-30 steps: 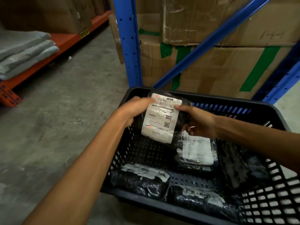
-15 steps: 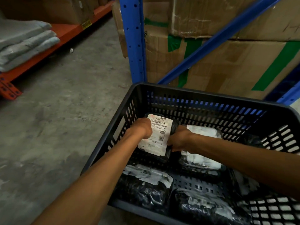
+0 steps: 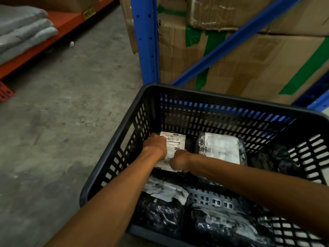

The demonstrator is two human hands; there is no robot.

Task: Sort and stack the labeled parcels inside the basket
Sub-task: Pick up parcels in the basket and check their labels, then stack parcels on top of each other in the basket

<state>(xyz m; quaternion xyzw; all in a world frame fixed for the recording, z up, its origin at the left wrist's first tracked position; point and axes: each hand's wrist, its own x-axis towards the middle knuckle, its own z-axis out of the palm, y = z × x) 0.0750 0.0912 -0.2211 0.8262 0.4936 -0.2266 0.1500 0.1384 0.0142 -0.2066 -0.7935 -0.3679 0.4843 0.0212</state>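
Note:
A black slatted plastic basket [image 3: 114, 154] stands on the floor. In its far left corner lies a black-wrapped parcel with a white barcode label [image 3: 175, 141]. My left hand [image 3: 155, 146] grips its left edge and my right hand [image 3: 179, 160] grips its near right edge, both pressing it onto the basket floor. Right beside it lies a second labeled parcel [image 3: 221, 147]. Two more black parcels lie at the near side, one at the left [image 3: 162, 202] and one at the right [image 3: 222, 223]. A dark parcel [image 3: 274, 157] leans at the far right.
A blue rack upright [image 3: 146, 40] and diagonal brace [image 3: 231, 40] stand just behind the basket, with taped cardboard boxes [image 3: 249, 59] stacked inside. An orange shelf [image 3: 44, 38] with folded grey fabric [image 3: 21, 32] runs along the left. Grey concrete floor [image 3: 62, 113] lies to the left.
Both hands have lowered the labeled parcel from above the basket's rim down into the far left corner, where it now lies flat beside the other labeled parcel.

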